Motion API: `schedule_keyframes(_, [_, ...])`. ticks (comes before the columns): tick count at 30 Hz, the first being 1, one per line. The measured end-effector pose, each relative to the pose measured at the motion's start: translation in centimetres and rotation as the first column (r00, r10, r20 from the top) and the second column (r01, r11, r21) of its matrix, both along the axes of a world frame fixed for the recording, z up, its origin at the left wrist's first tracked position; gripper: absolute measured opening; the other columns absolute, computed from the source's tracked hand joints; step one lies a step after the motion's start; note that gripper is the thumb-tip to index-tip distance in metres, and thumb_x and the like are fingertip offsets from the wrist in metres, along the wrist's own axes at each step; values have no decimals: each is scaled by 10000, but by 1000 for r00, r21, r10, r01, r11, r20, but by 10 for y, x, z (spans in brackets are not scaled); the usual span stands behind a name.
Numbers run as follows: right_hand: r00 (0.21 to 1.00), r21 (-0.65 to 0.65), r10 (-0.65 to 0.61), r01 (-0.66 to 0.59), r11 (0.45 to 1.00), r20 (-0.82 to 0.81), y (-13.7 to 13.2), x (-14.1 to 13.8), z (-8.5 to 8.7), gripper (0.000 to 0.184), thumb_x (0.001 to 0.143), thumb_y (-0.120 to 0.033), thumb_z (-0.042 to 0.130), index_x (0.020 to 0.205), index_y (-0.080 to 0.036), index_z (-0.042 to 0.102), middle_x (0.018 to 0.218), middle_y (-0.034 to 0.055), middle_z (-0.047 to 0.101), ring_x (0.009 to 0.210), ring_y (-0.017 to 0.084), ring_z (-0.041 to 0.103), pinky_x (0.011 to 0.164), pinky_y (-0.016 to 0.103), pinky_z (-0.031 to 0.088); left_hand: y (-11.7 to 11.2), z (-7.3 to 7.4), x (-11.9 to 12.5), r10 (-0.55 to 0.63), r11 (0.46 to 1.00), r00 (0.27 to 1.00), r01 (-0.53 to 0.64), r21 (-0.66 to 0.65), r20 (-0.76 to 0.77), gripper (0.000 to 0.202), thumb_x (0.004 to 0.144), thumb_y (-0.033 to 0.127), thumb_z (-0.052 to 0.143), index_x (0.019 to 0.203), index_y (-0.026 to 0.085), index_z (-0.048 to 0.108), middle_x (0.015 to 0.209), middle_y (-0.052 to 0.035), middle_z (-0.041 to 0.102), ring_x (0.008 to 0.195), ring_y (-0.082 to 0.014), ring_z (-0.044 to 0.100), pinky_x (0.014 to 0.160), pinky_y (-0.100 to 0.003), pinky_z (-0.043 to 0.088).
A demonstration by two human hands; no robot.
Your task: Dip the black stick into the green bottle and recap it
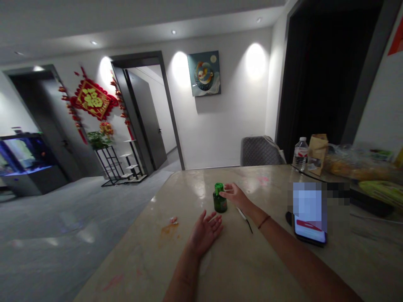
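Head view: what is the grip doing on each side?

The right hand (233, 193) is at the green bottle (220, 204), thumb and fingertips by its cap (219, 188). I can't tell whether they are pinching it or only resting beside it. The left hand (206, 230) is palm up, fingers loosely spread, holding nothing, nearer the wearer than the bottle.

And the bottle?

Upright on the tabletop (245, 260), between the hands' reach, cap in place.

Which step would you call that?

Handling at the cap, judging by the pose. Any turn or lift there would call for a firm thumb-and-finger pinch, with the left hand available to steady the body.

Can you see what's inside?

No, the green wall is too dark to show a level. Off to the right, a clear plastic bottle (300, 156) seems to hold clear liquid. Beside it, a brown paper bag (317, 153) hides its contents, and a transparent bag (349, 163) shows yellowish pieces I can't identify.
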State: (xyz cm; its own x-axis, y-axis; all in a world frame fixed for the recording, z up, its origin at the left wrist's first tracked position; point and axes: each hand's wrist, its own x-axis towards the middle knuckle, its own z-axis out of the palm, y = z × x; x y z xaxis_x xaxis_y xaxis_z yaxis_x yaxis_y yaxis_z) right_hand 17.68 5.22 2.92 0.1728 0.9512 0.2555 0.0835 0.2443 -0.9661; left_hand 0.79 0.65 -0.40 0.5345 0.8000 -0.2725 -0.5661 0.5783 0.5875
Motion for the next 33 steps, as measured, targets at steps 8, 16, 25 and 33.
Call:
schedule_keyframes(8, [988, 70, -24, 14, 997, 155, 32, -18, -14, 375, 596, -401, 635, 852, -138, 561, 850, 69, 618, 778, 177, 561, 720, 319, 444, -2, -2, 2, 2, 1000, 1000, -1, 21, -26, 243, 810, 362, 471, 885, 137, 521, 786, -62, 643, 730, -140, 617, 761, -286, 428])
schedule_keyframes(16, [958, 143, -65, 26, 989, 281, 15, -15, -20, 348, 623, -422, 616, 841, -153, 587, 812, 53, 633, 739, 181, 560, 703, 315, 436, 1, -6, 1, -12, 999, 1000, 13, 31, -16, 242, 811, 350, 470, 883, 130, 538, 788, -65, 645, 741, -140, 618, 777, -288, 423])
schedule_keyframes(25, [935, 102, 46, -88, 991, 352, -3, 11, -14, 356, 602, -398, 644, 829, -127, 605, 809, 60, 641, 713, 166, 557, 674, 301, 438, -2, -2, 5, 14, 998, 996, -9, 63, -83, 226, 821, 339, 455, 883, 133, 522, 784, -67, 639, 721, -139, 617, 761, -297, 430])
schedule_keyframes(33, [934, 78, 122, -157, 985, 336, -38, 30, -11, 328, 602, -393, 657, 806, -141, 604, 767, 37, 635, 681, 157, 548, 640, 284, 435, -14, 4, 20, 134, 944, 888, 21, 330, -441, 177, 795, 316, 439, 799, 156, 515, 719, -33, 595, 639, -112, 565, 697, -271, 432])
